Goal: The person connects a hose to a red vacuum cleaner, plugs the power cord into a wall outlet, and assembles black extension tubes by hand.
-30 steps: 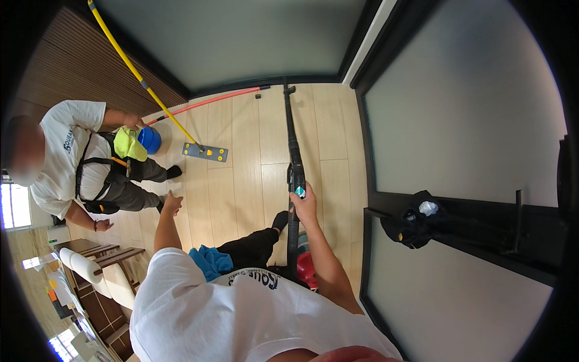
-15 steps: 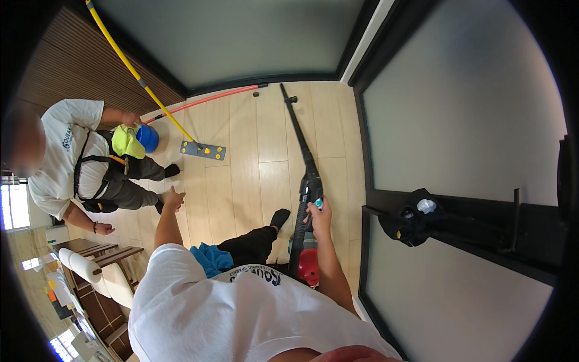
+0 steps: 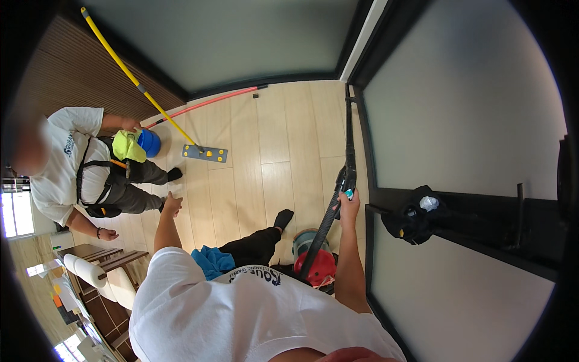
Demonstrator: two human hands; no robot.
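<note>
My right hand (image 3: 348, 208) is closed round the handle of a black vacuum cleaner wand (image 3: 350, 142). The wand stretches away from me along the right-hand door frame, its far end at the corner. From the handle a ribbed hose (image 3: 322, 232) runs back to a red-topped canister vacuum (image 3: 318, 269) beside my legs. A small teal spot shows at the right hand; I cannot make out what it is. Out to the left, my left hand (image 3: 172, 206) is held over the floor with nothing in it, fingers apart. A blue cloth (image 3: 212, 262) hangs at my waist.
At left stands a co-worker (image 3: 81, 160) with a blue bucket (image 3: 149, 141) and lime cloth. A yellow-handled flat mop (image 3: 205, 154) and red pole (image 3: 208, 102) lie ahead. Frosted glass panels border the floor; a black bag (image 3: 410, 215) hangs by the right door. Chairs stand lower left.
My right hand has swung the vacuum wand to the right, from the open floor to the door frame's edge. More of the canister shows now. My left hand has barely moved.
</note>
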